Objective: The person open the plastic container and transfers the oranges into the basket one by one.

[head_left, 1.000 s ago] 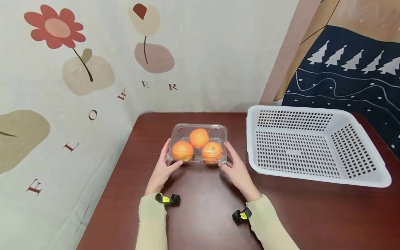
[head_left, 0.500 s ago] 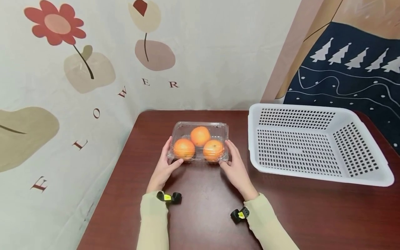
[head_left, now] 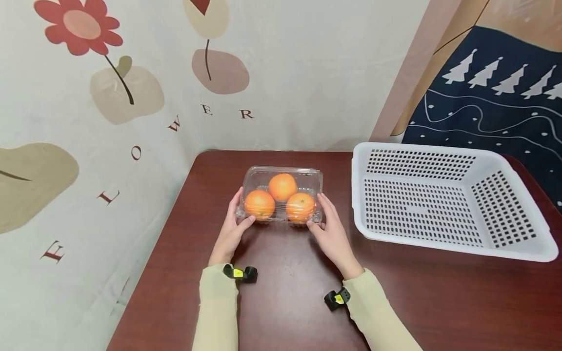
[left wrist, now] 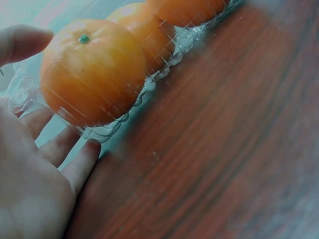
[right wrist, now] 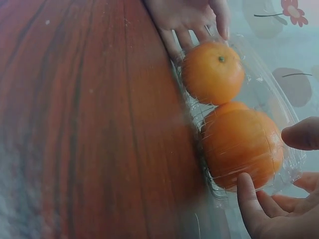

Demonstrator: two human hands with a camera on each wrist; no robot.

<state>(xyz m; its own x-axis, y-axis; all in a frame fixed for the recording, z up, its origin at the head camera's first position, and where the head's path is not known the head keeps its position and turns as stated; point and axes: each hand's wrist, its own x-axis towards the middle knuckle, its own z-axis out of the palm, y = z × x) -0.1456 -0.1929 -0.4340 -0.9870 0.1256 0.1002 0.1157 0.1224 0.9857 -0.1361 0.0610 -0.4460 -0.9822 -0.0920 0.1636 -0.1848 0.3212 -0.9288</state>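
A clear plastic clamshell box [head_left: 311, 182] holding three oranges [head_left: 283, 187] is near the back of the table in the head view. My left hand [head_left: 228, 236] grips its left end, thumb at the near corner and fingers along the side. At the opposite end, my right hand [head_left: 332, 239] holds the box in the same manner. In the left wrist view, fingertips reach the lower edge beside an orange [left wrist: 94, 74] with a green stem end. The right wrist view has the thumb and fingers on either side of the near end, by an orange [right wrist: 241, 149].
To the right of the box, a white perforated plastic basket [head_left: 357, 214] stands on the dark red wooden table [head_left: 281, 292]. A printed cloth wall [head_left: 307, 97] rises behind the table's back edge. A navy cloth with white trees [head_left: 461, 102] hangs at the right.
The head view has shifted slightly, so the table, box and basket appear a little higher and further right. Both hands keep the same hold on the box.
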